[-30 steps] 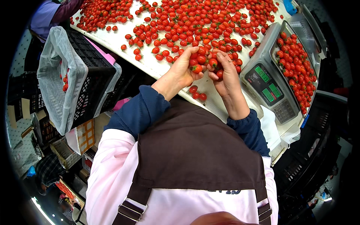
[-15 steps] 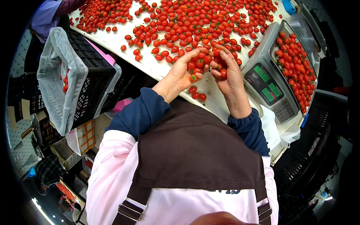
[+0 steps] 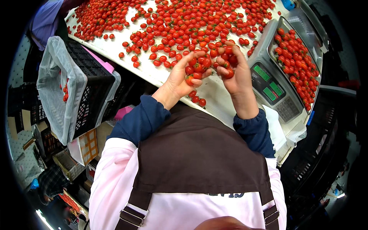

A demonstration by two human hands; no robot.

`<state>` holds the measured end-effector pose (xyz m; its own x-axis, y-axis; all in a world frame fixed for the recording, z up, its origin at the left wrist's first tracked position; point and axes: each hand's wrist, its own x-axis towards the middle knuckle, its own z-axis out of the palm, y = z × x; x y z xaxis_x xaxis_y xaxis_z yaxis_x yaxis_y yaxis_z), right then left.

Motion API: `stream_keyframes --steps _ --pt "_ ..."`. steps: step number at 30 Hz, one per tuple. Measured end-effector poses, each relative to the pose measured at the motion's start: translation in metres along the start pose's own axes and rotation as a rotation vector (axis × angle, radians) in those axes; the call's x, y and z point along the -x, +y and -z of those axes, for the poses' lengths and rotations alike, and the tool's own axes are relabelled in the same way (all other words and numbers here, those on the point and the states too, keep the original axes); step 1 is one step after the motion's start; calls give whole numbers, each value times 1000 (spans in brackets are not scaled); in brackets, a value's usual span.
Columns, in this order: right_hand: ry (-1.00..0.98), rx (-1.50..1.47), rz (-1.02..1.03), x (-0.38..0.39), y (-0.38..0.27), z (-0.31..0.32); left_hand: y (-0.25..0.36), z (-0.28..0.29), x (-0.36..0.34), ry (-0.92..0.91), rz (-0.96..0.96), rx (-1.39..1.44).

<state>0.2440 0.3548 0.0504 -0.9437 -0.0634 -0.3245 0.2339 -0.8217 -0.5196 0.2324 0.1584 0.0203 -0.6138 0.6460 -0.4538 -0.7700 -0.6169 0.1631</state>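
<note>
Both my hands hover over the near part of a white table (image 3: 153,75). Several cherry tomatoes (image 3: 197,67) lie in the cupped fingers of my left hand (image 3: 179,78). My right hand (image 3: 238,76), curled with its palm turned inward, holds several more cherry tomatoes (image 3: 229,61). A small gap separates the two hands. Beyond them, many loose red tomatoes (image 3: 191,28) cover the table, some with green stems. A few tomatoes (image 3: 198,100) lie at the table's near edge, just below my left hand. The undersides of both handfuls are hidden.
Right of my hands stands a grey digital scale (image 3: 270,90) bearing a tray heaped with tomatoes (image 3: 297,63). At the left is a black crate (image 3: 96,90) with a translucent liner (image 3: 57,96) and a few tomatoes inside. A person's purple sleeve (image 3: 45,23) shows at the far left.
My fingers have spread somewhat around the tomatoes, and my right hand has opened wider. The table, scale and crate have shifted slightly in the picture.
</note>
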Motion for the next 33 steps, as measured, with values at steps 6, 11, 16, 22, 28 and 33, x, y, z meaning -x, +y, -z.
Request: stream_keyframes --steps 6,11,16,22,28,33 --pt "-53 1091 850 1 37 -27 -24 -12 -8 338 -10 -239" --pt "-266 1616 1064 12 43 -30 -24 -14 -9 36 -90 -92" --pt "-166 1429 1130 24 25 -38 -22 -26 -24 -186 -215 -260" --pt "250 869 853 45 14 17 8 -81 -44 -36 -57 -70" --pt "39 1114 839 72 48 51 9 -188 -100 -123 -130 -344" --pt "64 1164 862 57 50 70 -35 -253 -186 -188 -197 -722"
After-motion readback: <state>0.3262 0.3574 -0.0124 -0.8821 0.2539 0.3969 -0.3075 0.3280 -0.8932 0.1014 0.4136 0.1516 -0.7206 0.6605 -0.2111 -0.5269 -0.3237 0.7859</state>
